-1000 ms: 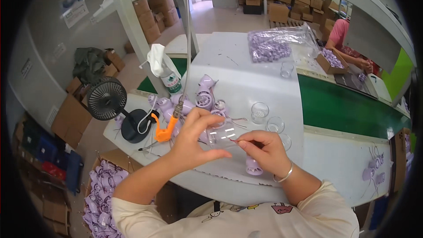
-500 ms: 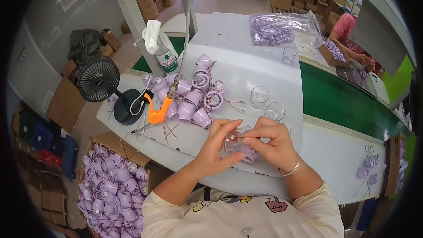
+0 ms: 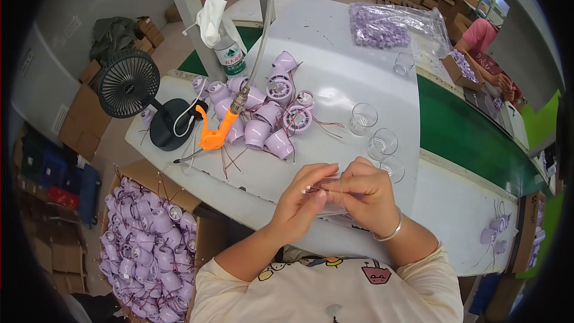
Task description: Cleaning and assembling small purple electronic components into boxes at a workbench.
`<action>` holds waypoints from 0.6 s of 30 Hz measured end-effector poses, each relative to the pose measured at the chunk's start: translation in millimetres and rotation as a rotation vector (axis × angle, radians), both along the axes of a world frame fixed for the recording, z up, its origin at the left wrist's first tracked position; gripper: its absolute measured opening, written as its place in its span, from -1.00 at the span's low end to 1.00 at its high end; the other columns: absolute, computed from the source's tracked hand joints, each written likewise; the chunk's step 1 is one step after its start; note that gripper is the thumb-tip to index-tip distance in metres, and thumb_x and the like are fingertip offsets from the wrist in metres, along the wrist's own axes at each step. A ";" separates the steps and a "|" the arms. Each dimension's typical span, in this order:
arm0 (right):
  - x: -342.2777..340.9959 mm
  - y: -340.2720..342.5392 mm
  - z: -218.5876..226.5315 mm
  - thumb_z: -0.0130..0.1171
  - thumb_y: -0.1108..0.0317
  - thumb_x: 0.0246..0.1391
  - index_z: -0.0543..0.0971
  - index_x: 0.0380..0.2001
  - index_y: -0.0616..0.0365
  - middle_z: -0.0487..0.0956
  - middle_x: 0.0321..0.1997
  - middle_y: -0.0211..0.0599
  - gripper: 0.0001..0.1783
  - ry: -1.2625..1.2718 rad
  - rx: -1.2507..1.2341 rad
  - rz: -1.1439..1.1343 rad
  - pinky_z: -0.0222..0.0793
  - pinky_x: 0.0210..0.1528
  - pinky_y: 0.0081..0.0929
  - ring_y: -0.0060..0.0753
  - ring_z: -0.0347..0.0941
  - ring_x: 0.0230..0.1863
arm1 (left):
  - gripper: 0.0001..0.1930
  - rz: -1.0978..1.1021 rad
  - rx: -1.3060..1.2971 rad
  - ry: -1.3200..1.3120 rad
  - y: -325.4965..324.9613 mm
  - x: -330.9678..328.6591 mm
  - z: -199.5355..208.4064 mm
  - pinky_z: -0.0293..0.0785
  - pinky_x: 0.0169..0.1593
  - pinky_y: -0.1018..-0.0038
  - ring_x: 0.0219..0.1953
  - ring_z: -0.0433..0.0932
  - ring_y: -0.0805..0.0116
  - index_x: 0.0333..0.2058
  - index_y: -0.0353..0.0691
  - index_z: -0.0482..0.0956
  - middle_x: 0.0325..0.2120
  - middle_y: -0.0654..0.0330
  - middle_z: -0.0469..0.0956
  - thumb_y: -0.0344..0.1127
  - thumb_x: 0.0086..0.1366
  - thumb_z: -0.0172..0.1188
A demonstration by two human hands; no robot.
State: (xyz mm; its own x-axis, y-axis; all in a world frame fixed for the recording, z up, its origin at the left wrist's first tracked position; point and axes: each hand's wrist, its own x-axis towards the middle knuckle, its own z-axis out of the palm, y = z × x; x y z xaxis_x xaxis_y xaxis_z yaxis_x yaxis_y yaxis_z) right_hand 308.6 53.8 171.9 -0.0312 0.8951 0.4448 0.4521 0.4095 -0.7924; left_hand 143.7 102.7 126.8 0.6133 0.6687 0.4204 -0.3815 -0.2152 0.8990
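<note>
A workshop spreads out here, a green belt (image 3: 454,119) running past the white tabletop (image 3: 335,48) and a co-worker in a pink sleeve (image 3: 480,34) busy beyond it. From the head view, the person's two hands meet low in the middle, close above the near edge. The right hand (image 3: 368,197) pinches thin dark-red wires (image 3: 321,189), whose pale tips show between the hands; the left hand (image 3: 299,203) curls round the same spot, though I can't tell whether its fingers grip them or something hidden beneath. I'd say this wants a light pinch near the tips, without tugging or kinking the strands. That near edge leaves little support below, so anything dropped could roll off. Three clear glass cups (image 3: 382,142) stand just past the right hand, so that elbow should stay in; the easier room lies forward, between the cups and the heaped lilac housings (image 3: 257,133).
</note>
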 end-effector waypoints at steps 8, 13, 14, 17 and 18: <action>13.1 -0.2 -1.8 0.32 0.54 -0.12 0.65 -0.31 0.22 0.57 -0.40 -0.36 -0.78 0.337 -0.040 -0.035 0.32 -0.26 -0.54 -0.50 0.40 -0.36 | -0.66 0.078 -0.102 -0.216 5.4 4.2 2.9 0.34 0.13 0.35 0.04 0.45 0.21 0.00 -0.40 0.46 -0.01 -0.06 0.47 -0.32 0.46 -0.22; 16.9 9.9 -5.2 0.15 0.29 0.13 0.34 0.16 0.25 0.46 0.06 -0.22 -0.45 0.675 -0.469 0.434 0.29 0.11 -0.46 -0.40 0.41 0.04 | -0.56 0.005 -0.085 -0.380 11.3 -5.9 3.2 0.40 0.08 0.19 0.00 0.49 0.02 -0.04 -0.30 0.45 -0.07 -0.20 0.47 -0.06 0.46 -0.25; 16.8 12.0 -8.2 0.15 0.29 0.13 0.34 0.16 0.25 0.46 0.06 -0.22 -0.45 0.676 -0.471 0.436 0.29 0.11 -0.46 -0.40 0.41 0.04 | -0.54 -0.008 -0.094 -0.389 11.2 -7.8 2.2 0.43 0.07 0.10 -0.01 0.49 -0.06 -0.01 -0.25 0.41 -0.09 -0.26 0.47 0.01 0.45 -0.27; 18.5 14.7 -10.5 0.20 0.27 0.09 0.35 0.14 0.24 0.50 -0.03 -0.26 -0.43 0.784 -0.808 0.651 0.31 0.02 -0.51 -0.48 0.45 -0.07 | -0.51 0.014 -0.082 -0.505 10.3 -13.1 4.2 0.40 0.05 0.25 -0.06 0.51 0.16 0.03 -0.35 0.40 -0.07 -0.16 0.49 -0.03 0.44 -0.24; 18.6 13.1 -7.2 0.20 0.27 0.09 0.35 0.14 0.24 0.50 -0.03 -0.26 -0.43 0.785 -0.813 0.657 0.31 0.02 -0.51 -0.48 0.45 -0.07 | -0.51 0.021 -0.082 -0.503 10.8 -14.9 2.7 0.40 0.05 0.25 -0.06 0.51 0.16 0.03 -0.35 0.40 -0.07 -0.16 0.49 -0.03 0.44 -0.24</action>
State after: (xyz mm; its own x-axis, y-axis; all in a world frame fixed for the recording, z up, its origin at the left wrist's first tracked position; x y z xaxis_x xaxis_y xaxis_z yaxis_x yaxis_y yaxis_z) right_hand 327.2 66.8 164.7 -0.5437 0.8316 -0.1129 -0.3408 -0.3418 -0.8758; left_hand 128.8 113.5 129.4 0.3346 0.7219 0.6057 -0.7677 -0.1639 0.6194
